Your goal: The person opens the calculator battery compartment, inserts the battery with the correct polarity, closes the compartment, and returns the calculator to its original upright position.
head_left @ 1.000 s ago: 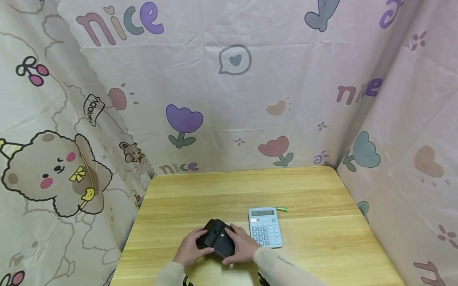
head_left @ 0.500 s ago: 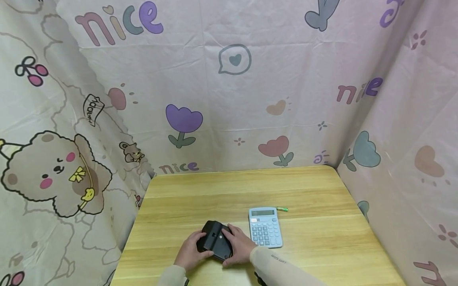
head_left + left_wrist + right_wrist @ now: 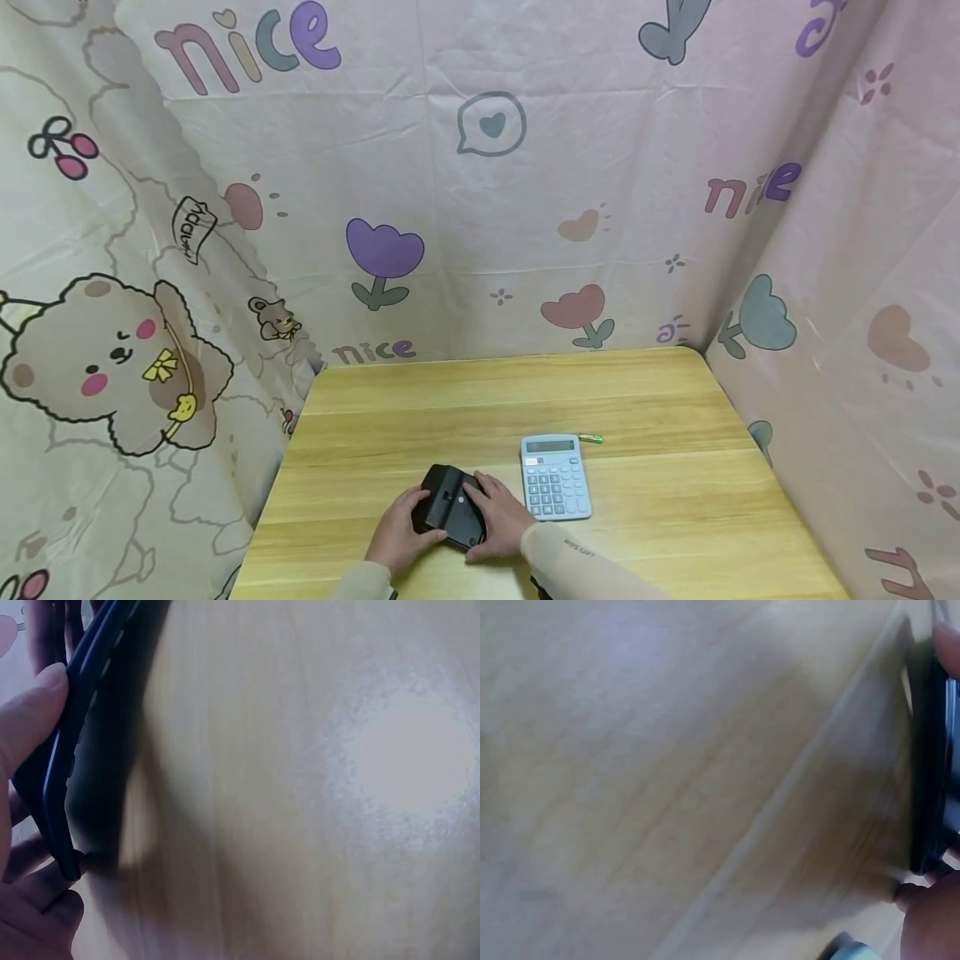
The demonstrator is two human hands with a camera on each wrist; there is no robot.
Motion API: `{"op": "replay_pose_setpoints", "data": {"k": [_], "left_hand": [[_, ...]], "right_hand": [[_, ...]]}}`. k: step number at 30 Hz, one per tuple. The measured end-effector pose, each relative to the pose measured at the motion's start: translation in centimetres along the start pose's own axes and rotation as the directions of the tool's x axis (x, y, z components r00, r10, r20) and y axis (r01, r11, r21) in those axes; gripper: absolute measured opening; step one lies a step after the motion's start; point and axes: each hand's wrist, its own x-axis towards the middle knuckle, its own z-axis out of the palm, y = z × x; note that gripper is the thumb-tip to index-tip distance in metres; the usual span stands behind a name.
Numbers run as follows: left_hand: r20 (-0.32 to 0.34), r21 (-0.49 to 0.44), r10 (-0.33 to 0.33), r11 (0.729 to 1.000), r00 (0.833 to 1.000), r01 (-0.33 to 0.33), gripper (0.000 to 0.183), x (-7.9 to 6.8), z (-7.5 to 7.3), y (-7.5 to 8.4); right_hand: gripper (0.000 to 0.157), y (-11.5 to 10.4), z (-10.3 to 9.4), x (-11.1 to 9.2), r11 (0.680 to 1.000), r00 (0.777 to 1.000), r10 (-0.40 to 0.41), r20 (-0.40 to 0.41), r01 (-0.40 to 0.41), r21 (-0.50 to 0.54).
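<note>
Both hands hold a black wedge-shaped device, apparently a calculator with its back facing up. A small slot and a round light spot mark that back. My left hand grips the left side, thumb on the near edge. Along the right side, my right hand grips it with thumb and fingers spread. In the left wrist view, small key-like bumps line the underside of the black device, and it is tilted above the table. Only a dark edge of the device shows in the right wrist view.
A light blue calculator lies face up to the right of my right hand. By its top right corner is a green battery. The wooden table meets patterned cloth at the back and sides.
The black device has shifted slightly left and turned a little, with both hands keeping their grip. The blue calculator and battery stay in place.
</note>
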Motion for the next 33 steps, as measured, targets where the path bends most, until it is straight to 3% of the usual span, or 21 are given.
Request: {"op": "replay_pose_setpoints", "data": {"k": [15, 33], "left_hand": [[-0.019, 0.018, -0.006, 1.000, 1.000, 0.006, 0.080, -0.3, 1.2, -0.1], [-0.040, 0.097, -0.005, 0.995, 0.999, 0.009, 0.078, -1.1, 1.6, 0.2]], "right_hand": [[0.111, 1.0, 0.7, -0.3, 1.000, 0.999, -0.005, -0.032, 0.006, 0.017], [0.113, 1.2, 1.3, -0.4, 0.999, 0.997, -0.026, -0.073, 0.023, -0.034]]}}
